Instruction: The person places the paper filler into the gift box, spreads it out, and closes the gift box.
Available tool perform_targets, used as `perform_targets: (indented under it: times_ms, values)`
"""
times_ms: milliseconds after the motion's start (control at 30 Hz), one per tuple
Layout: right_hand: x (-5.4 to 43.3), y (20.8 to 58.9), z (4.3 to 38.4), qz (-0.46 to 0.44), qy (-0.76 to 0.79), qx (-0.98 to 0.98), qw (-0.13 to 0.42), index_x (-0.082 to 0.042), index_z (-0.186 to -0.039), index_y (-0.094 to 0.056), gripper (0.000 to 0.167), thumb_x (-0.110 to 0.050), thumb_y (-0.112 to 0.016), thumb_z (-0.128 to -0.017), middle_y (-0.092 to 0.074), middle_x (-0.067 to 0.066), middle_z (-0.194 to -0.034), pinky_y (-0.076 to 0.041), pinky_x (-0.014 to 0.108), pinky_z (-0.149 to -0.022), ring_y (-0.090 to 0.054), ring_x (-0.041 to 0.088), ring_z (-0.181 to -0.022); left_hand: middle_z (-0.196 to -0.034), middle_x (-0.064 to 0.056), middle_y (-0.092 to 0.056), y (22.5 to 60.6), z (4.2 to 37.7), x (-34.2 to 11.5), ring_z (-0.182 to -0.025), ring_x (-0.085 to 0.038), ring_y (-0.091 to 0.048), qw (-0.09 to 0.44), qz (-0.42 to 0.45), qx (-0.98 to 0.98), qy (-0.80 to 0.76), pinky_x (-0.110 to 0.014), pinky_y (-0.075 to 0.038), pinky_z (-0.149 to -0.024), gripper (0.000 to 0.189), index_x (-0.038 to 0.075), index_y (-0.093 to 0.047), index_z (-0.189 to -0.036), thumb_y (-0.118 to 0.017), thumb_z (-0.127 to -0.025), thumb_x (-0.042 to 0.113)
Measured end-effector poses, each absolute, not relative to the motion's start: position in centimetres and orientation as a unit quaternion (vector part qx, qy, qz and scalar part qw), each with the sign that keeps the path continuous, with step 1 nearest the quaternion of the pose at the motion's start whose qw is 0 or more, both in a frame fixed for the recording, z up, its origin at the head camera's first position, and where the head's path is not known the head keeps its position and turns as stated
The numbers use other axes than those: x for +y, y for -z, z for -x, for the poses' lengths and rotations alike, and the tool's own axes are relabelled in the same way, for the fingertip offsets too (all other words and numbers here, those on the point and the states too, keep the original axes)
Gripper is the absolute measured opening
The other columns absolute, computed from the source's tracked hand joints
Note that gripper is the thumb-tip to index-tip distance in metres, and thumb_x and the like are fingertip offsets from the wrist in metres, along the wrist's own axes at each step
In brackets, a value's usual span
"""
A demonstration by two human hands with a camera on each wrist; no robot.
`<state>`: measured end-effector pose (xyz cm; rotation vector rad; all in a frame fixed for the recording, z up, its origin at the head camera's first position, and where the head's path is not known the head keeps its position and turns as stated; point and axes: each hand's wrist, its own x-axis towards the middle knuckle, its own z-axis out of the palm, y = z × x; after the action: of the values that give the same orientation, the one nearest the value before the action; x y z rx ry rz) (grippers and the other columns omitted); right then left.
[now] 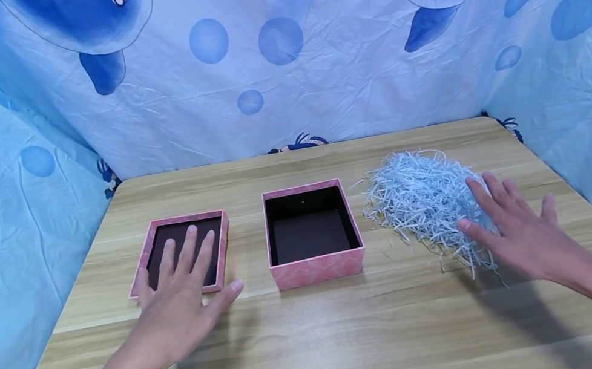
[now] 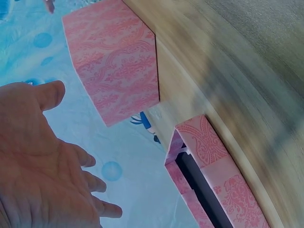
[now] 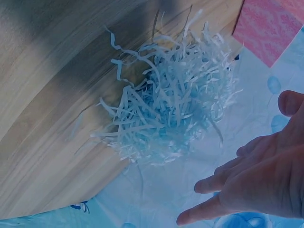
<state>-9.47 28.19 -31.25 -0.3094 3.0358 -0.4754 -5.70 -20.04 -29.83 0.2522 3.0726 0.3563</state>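
Fingers spread, my left hand [image 1: 181, 310] hovers over the near part of a shallow pink box lid [image 1: 224, 247], which lies with its dark inside facing up. The left wrist view shows the same hand [image 2: 47, 161] apart from the lid [image 2: 223, 180], holding nothing. In the middle stands a square pink box [image 1: 319, 270], open at the top, with a black interior. My right hand [image 1: 523, 231], fingers also spread, is at the right edge of a pile of pale blue shredded paper [image 1: 418, 195]. In the right wrist view, a gap shows between that hand [image 3: 256, 175] and the shredded paper [image 3: 166, 99].
All of this lies on a wooden table [image 1: 335, 338]. A blue curtain [image 1: 351, 93] printed with whales and bubbles hangs behind the table and along both sides. A few loose paper strands lie between the pile and the box.
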Motion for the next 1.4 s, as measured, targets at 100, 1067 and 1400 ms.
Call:
perform_targets:
  times_ms: [100, 1067, 1400]
  values:
    - [28.5, 31.2, 9.7, 0.094, 0.149, 0.984, 0.033, -0.020, -0.154, 0.008, 0.073, -0.049, -0.035, -0.102, 0.019, 0.011, -0.157, 0.032, 0.066, -0.088, 0.015, 0.045, -0.140, -0.161, -0.002, 0.011, 29.7, 5.6, -19.8, -0.143, -0.043, 0.011, 0.019, -0.084, 0.989, -0.123, -0.078, 0.009, -0.097, 0.085, 0.027, 0.001, -0.155, -0.036, -0.092, 0.070]
    - [30.1, 31.0, 12.2, 0.078, 0.162, 0.981, 0.075, -0.011, -0.151, 0.015, 0.082, -0.050, -0.036, -0.101, 0.016, 0.029, -0.153, -0.021, 0.079, -0.089, -0.019, 0.070, -0.120, -0.161, -0.003, -0.009, 29.9, 5.9, -18.3, -0.145, -0.035, -0.010, -0.004, -0.121, 0.963, -0.241, -0.067, -0.007, -0.102, 0.089, 0.026, -0.011, -0.155, -0.056, -0.088, 0.062]
    - [30.4, 31.0, 13.0, 0.075, 0.181, 0.977, 0.087, -0.009, -0.150, 0.017, 0.083, -0.051, -0.035, -0.101, 0.018, 0.030, -0.152, -0.015, 0.079, -0.092, -0.004, 0.063, -0.131, -0.159, 0.000, -0.016, 30.2, 6.2, -17.4, -0.144, -0.034, -0.015, -0.001, -0.118, 0.944, -0.307, -0.067, -0.012, -0.101, 0.087, 0.020, -0.027, -0.152, -0.066, -0.084, 0.057]
